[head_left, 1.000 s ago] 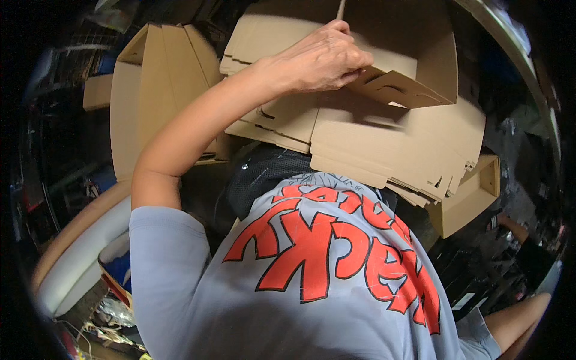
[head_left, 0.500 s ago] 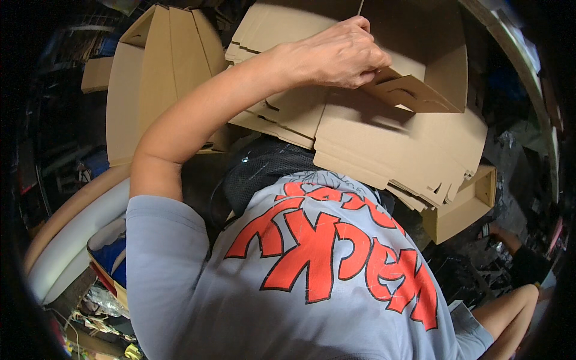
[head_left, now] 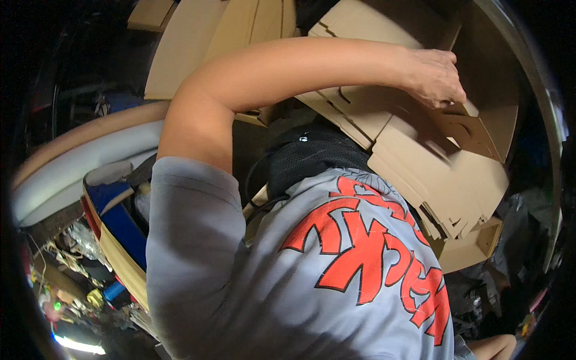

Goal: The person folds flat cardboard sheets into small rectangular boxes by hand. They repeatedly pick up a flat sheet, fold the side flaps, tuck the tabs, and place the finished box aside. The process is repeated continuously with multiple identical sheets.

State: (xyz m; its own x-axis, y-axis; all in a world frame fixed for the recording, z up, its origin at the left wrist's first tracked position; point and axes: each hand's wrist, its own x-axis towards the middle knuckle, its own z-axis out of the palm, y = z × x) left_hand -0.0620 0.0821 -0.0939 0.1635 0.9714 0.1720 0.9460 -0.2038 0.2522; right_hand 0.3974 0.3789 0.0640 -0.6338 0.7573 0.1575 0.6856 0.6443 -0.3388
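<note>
My left hand (head_left: pixel 437 79) reaches across my body to the right, its fingers closed on the edge of a brown cardboard box (head_left: pixel 504 123). This box is partly folded up, with tall dark-shaded walls. A short panel with a curved hand-hole cut (head_left: pixel 471 127) stands just below my fingers. Under the box lie flat die-cut cardboard sheets (head_left: pixel 441 171), stacked, with slots and notched edges. At the lower right only a bent part of my right arm (head_left: pixel 493 347) shows; its hand is out of view.
Another larger cardboard box (head_left: pixel 204 45) stands at the upper left. A small open cardboard box (head_left: pixel 471 246) sits below the sheets' right end. Long pale rolls (head_left: pixel 90 147), a blue-lined container (head_left: pixel 123 216) and mixed clutter (head_left: pixel 78 270) lie to my left.
The view has turned, so everything sits further right and is tilted. My left hand keeps its hold on the box edge. Less of my right arm shows.
</note>
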